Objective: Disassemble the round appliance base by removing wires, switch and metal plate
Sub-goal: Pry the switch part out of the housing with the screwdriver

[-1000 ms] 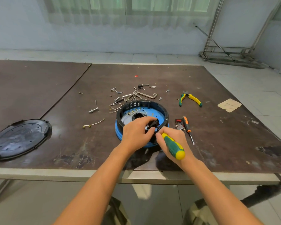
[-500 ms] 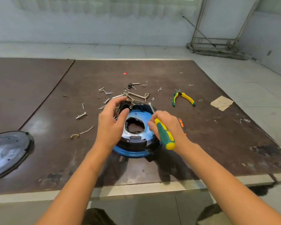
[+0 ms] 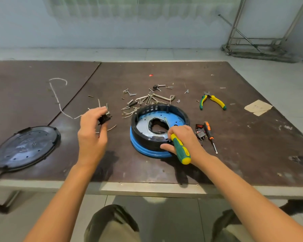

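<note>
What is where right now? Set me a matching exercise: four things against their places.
Things:
1. black switch
2. green-and-yellow screwdriver
3. pliers
4. round black cover

Places:
A. lying at the left edge of the table
B. held in the left hand
C. lying beyond the round base, to its right
D. gripped in the right hand

Pairs: 1-B, 2-D, 3-C, 4-A.
</note>
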